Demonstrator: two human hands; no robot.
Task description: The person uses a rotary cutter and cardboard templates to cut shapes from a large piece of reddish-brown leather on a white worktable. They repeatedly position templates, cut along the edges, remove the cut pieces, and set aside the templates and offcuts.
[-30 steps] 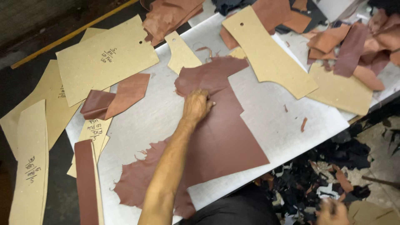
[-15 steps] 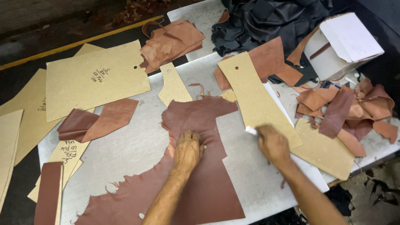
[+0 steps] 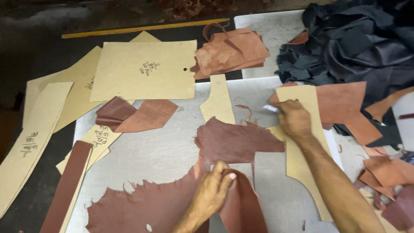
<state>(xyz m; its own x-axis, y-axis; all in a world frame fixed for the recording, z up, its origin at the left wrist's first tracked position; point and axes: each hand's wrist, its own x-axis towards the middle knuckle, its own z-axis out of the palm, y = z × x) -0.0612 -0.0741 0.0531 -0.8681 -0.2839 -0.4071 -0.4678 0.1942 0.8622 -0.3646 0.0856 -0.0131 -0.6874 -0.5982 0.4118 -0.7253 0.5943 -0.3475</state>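
Light is dim and warm, brightest on the metal table (image 3: 164, 151), whose middle gives a dull sheen; its far-left corner falls into dark floor. Hands cast soft shadows. Slight blur throughout, softer toward the edges

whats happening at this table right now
A person is working a large reddish-brown leather hide on a grey metal table. The left hand pinches and lifts a cut flap of it. The right hand presses on a long tan cardboard pattern, holding a small white marker. More tan patterns and leather scraps lie around.
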